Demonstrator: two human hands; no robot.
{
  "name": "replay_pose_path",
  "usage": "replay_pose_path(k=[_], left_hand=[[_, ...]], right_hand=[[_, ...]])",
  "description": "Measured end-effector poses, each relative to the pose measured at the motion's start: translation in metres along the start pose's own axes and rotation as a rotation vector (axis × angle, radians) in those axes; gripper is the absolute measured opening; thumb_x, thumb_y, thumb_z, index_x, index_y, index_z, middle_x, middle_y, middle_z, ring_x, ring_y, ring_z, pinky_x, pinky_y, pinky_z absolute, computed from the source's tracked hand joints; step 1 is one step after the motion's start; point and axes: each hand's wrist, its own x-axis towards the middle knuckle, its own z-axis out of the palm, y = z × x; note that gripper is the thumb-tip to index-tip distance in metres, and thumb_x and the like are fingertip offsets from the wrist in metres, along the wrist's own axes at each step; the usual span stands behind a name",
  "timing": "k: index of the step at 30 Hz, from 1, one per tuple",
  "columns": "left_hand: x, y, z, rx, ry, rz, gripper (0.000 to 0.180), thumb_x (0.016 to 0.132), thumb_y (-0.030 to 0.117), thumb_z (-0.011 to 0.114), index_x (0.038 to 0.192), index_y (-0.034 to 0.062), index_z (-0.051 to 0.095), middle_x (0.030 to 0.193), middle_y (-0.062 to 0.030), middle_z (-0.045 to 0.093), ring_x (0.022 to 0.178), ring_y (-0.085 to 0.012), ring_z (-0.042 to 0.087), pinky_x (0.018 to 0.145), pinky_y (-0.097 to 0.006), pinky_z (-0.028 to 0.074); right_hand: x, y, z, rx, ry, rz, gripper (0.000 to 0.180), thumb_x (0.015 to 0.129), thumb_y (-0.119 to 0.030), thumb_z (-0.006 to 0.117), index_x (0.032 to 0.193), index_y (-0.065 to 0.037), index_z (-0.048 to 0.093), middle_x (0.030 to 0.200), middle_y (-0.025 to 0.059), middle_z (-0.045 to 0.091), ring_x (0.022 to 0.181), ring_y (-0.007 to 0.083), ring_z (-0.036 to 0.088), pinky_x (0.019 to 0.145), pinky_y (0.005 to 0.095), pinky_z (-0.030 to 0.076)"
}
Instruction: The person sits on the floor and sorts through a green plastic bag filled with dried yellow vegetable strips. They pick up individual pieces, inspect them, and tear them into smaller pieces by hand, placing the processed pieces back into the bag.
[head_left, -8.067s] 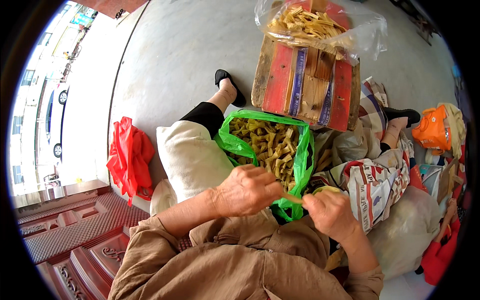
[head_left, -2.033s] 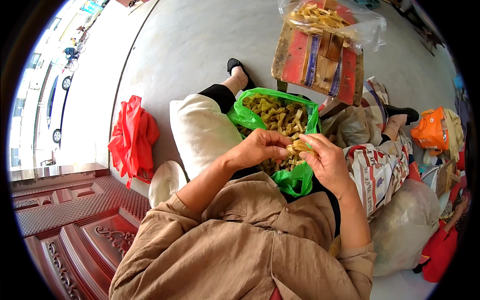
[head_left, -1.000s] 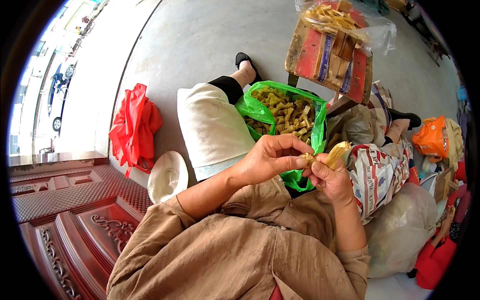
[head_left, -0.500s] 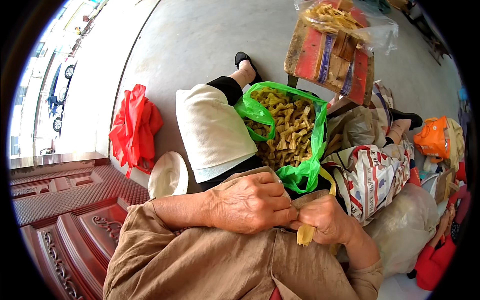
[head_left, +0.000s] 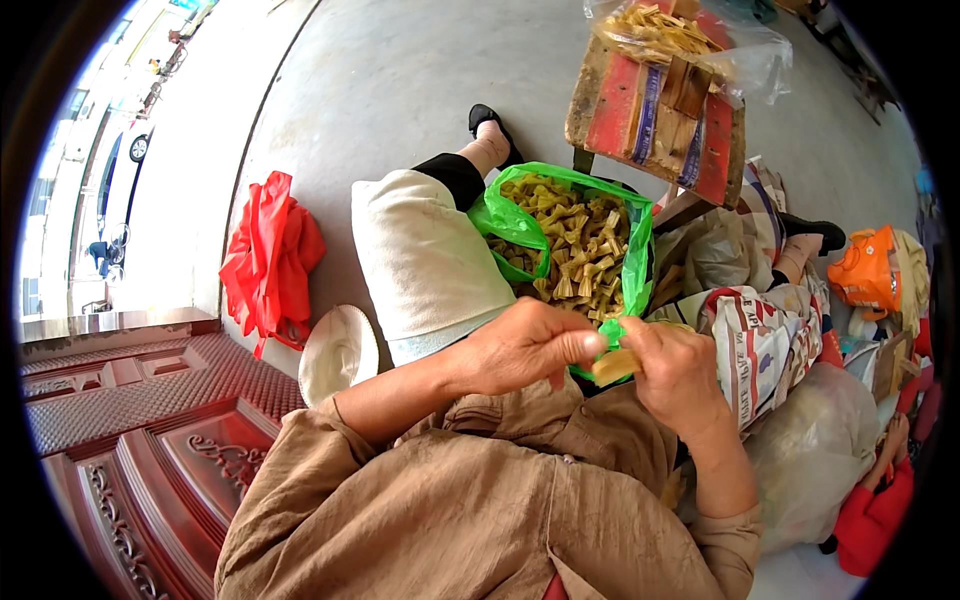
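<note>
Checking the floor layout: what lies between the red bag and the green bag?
In the head view, the person's leg in pale cloth lies between red bag and green bag.

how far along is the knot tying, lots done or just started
Well along, it seems: the green bag holds a heap of tied knots. In hand: left hand and right hand pinch one tan strip. Left: the clear bag of strips.

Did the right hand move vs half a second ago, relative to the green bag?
Yes. The right hand has come up from below the green bag to its lower rim, pinching a tan strip with the left hand.
</note>
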Motion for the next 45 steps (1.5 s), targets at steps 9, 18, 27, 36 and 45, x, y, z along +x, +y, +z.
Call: replay_pose_path(k=[9, 18, 27, 36, 45], left_hand=[[-0.005, -0.007, 0.021, -0.184, -0.244, -0.084, 0.027, 0.104, 0.026, 0.059, 0.096, 0.0012, 0.065, 0.078, 0.0021, 0.059, 0.067, -0.0051, 0.057, 0.059, -0.023, 0.05], [-0.042, 0.052, -0.008, -0.663, -0.411, 0.41, 0.012, 0.088, 0.009, 0.077, 0.097, 0.0043, 0.071, 0.103, -0.0145, 0.065, 0.098, -0.0247, 0.066, 0.085, -0.038, 0.05], [0.014, 0.033, -0.006, 0.371, -0.01, 0.631, 0.016, 0.08, 0.013, 0.081, 0.092, 0.0058, 0.072, 0.145, -0.0197, 0.053, 0.131, -0.0323, 0.054, 0.107, -0.048, 0.045], [0.028, 0.027, 0.013, 1.188, 0.166, 0.871, 0.018, 0.067, 0.013, 0.067, 0.084, 0.0063, 0.063, 0.104, -0.0083, 0.052, 0.093, -0.0228, 0.058, 0.058, -0.032, 0.056], [0.036, 0.025, 0.023, 1.124, 0.367, 1.04, 0.023, 0.063, 0.015, 0.073, 0.085, 0.0095, 0.072, 0.118, -0.0037, 0.061, 0.085, -0.0164, 0.061, 0.058, -0.028, 0.051]], right_hand=[[0.004, -0.009, -0.004, -0.179, 0.005, -0.256, 0.033, 0.081, -0.014, 0.065, 0.111, -0.001, 0.069, 0.064, 0.0009, 0.051, 0.052, 0.0162, 0.054, 0.046, 0.03, 0.04], [0.003, 0.021, -0.039, 0.108, 0.285, -0.108, 0.03, 0.094, -0.024, 0.069, 0.115, -0.003, 0.065, 0.07, 0.0077, 0.057, 0.057, 0.0255, 0.057, 0.051, 0.0378, 0.046], [0.009, 0.005, -0.019, 1.062, -0.334, 0.265, 0.032, 0.104, -0.027, 0.058, 0.123, -0.002, 0.063, 0.076, 0.0032, 0.062, 0.064, 0.0182, 0.059, 0.061, 0.0313, 0.048], [-0.001, 0.018, -0.019, 1.487, -0.29, 0.693, 0.032, 0.1, -0.031, 0.066, 0.109, 0.0, 0.069, 0.066, -0.0073, 0.05, 0.055, 0.0008, 0.041, 0.048, 0.0179, 0.031], [-0.006, 0.015, -0.012, 1.862, -0.068, 0.741, 0.032, 0.091, -0.024, 0.077, 0.111, -0.001, 0.067, 0.074, -0.0064, 0.055, 0.052, 0.0004, 0.04, 0.044, 0.0167, 0.03]])
